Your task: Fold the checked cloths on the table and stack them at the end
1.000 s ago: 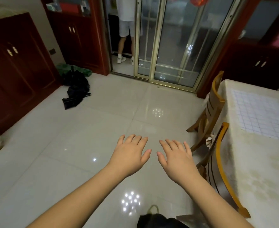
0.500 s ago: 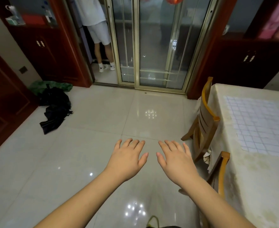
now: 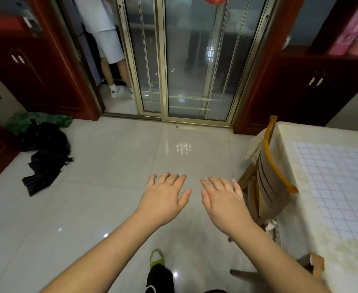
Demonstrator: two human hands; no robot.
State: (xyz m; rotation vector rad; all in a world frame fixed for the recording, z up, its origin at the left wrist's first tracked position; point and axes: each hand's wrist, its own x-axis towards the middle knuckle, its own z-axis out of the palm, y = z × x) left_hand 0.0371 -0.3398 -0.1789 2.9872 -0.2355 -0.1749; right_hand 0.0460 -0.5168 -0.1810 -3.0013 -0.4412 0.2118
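Note:
A white checked cloth [image 3: 334, 185] lies spread flat on the cream-covered table [image 3: 287, 140] at the right edge of the view. My left hand [image 3: 163, 197] and my right hand [image 3: 224, 206] hover side by side over the tiled floor, palms down, fingers straight and holding nothing. Both hands are to the left of the table and apart from the cloth. The cloth's right part runs out of the frame.
A wooden chair [image 3: 268, 182] is pushed in at the table's left side, and another chair back [image 3: 315, 265] shows lower down. A dark bag and clothes [image 3: 45, 151] lie on the floor at left. A person [image 3: 108, 47] stands beyond the sliding glass doors [image 3: 186, 60].
The view has swung to the right and tilted up, bringing more of the table, cloth and doors into sight. My hands keep the same flat pose in front of me.

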